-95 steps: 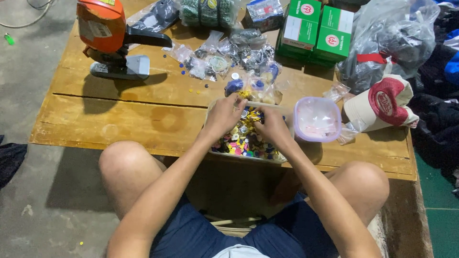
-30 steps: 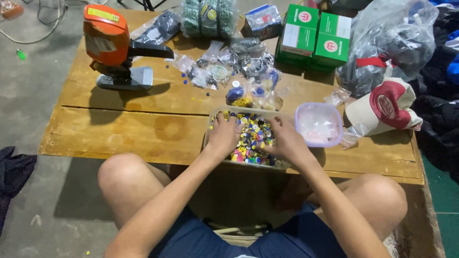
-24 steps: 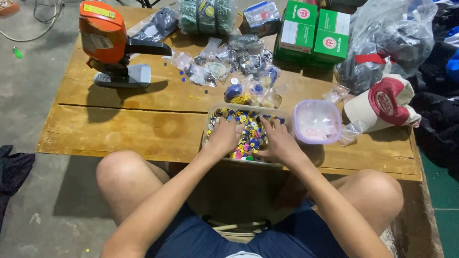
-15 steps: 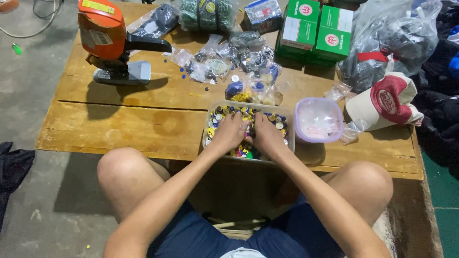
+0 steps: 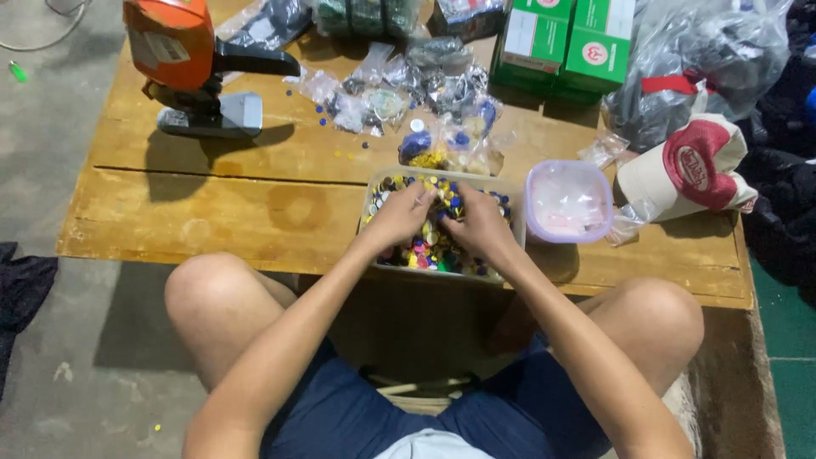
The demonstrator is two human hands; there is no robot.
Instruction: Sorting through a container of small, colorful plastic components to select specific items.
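1. A person sits at a low wooden table point(image 5: 255, 212), seen from above; bare knees and dark blue shorts fill the lower half of the view.
2. A clear rectangular tub point(image 5: 515, 197) of small, many-coloured buttons point(image 5: 425, 252) sits at the table's near edge, just right of centre.
3. The left hand point(image 5: 399, 214) is inside the tub at its 9 o'clock side, fingers curled down into the buttons. Whether it pinches any one piece cannot be told.
4. The right hand point(image 5: 480, 225) is in the tub just to the right, nearly touching the left, fingers bent and drawn together over the buttons. What it grips, if anything, is hidden.
5. At 3 o'clock from the tub, just beside it, stands a small pale purple container point(image 5: 568, 202) with a translucent top.
6. At 12 o'clock lies a heap of small clear plastic bags point(image 5: 408, 93), some showing blue and yellow pieces.
7. At 10 o'clock, well apart, stands an orange and black hand press point(image 5: 183, 64) on a grey base.
8. At 1 o'clock, on the far edge, are two green and white boxes point(image 5: 565, 42).
9. At 2 o'clock lies a red and cream cap point(image 5: 693, 166), with a large bag of dark items point(image 5: 705, 59) behind it.
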